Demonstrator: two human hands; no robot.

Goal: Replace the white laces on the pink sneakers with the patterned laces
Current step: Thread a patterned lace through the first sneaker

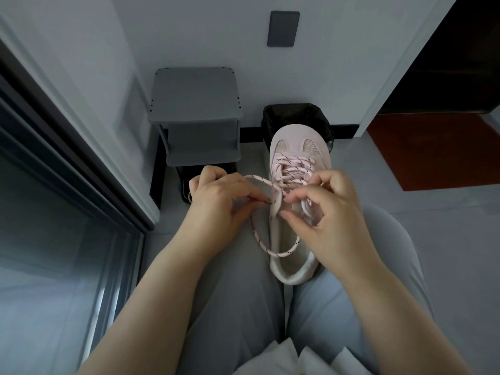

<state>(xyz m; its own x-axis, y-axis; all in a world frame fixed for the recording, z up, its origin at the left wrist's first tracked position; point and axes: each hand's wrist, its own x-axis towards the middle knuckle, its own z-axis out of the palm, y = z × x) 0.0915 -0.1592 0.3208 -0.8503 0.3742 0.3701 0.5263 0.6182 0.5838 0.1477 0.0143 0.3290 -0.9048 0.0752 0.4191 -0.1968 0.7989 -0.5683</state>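
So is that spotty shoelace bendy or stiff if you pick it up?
Probably floppy: the patterned lace droops in a loose loop across the sneaker. Its tip, pinched by the left hand, looks stiffer, likely good for poking through holes. It seems light, being so thin.

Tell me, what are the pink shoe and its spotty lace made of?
The pink sneaker looks like soft, matte suede: fuzzy, with no shine. The mesh panels near the toe look like netted fabric. The patterned lace looks like round woven cord, maybe polyester or cotton: a pink braid flecked with dark stitches.
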